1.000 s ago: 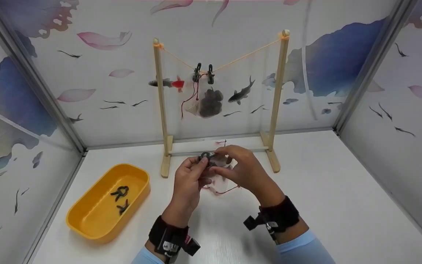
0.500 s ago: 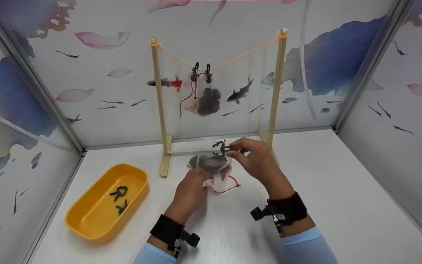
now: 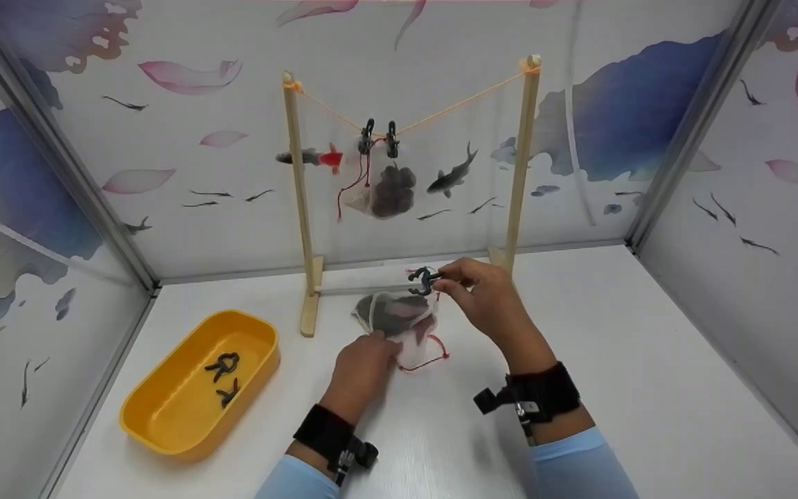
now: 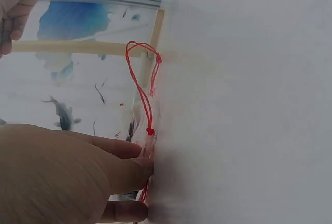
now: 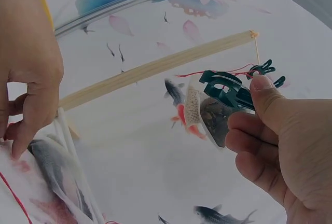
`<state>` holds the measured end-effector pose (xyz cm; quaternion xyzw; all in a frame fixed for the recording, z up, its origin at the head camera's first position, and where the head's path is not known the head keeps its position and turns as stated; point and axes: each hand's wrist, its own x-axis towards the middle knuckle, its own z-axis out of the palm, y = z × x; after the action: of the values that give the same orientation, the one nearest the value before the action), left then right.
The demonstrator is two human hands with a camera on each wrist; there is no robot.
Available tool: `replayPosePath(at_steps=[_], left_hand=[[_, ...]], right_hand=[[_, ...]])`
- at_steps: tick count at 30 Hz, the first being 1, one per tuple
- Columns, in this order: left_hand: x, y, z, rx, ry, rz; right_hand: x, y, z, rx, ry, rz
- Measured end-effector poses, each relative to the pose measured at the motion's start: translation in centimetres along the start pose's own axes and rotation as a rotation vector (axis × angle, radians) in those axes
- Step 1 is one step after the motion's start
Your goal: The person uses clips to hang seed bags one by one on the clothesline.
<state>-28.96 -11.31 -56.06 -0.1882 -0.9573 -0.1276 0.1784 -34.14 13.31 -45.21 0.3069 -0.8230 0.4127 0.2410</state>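
Note:
A sheer pale drawstring bag (image 3: pixel 414 346) with dark grey and pink patches and a red cord lies flat on the table. My left hand (image 3: pixel 364 367) is at its left edge; in the left wrist view, the left fingers (image 4: pixel 122 175) and thumb pinch the bag's edge. Just above the bag's far right corner, my right hand (image 3: pixel 485 294) holds a dark green spring clip (image 3: pixel 423 280) between thumb and fingers. In the right wrist view the clip (image 5: pixel 228 86) points away from the palm, with its handles partly hidden by the thumb.
Behind stands a wooden frame (image 3: pixel 524 166) with an orange cord (image 3: pixel 468 104) sagging between its posts. Two dark clips (image 3: pixel 391 138) hold a similar bag (image 3: pixel 392 193) on the cord. A yellow tray (image 3: pixel 163 423) at left contains two more clips (image 3: pixel 222 366). Printed walls enclose the table.
The hands were together around the clip; they have since parted. The right hand now holds the clip to the right, and the left hand has gone down to the bag's near left edge.

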Motion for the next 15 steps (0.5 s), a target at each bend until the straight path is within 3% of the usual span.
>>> replayPosePath(at_steps=[6,11,15], left_hand=[[0.30,0.17,0.44,-0.061,-0.019,-0.027],[0.54,0.18,0.89,-0.049,0.016,-0.027],[0.80,0.10,0.49,-0.068,0.000,-0.043]], right_hand=[[-0.01,-0.01,0.05,-0.012,0.008,-0.007],[0.03,-0.22,-0.01,-0.004,0.011,-0.015],[0.07,-0.25,-0.03,-0.009,0.007,-0.012]])
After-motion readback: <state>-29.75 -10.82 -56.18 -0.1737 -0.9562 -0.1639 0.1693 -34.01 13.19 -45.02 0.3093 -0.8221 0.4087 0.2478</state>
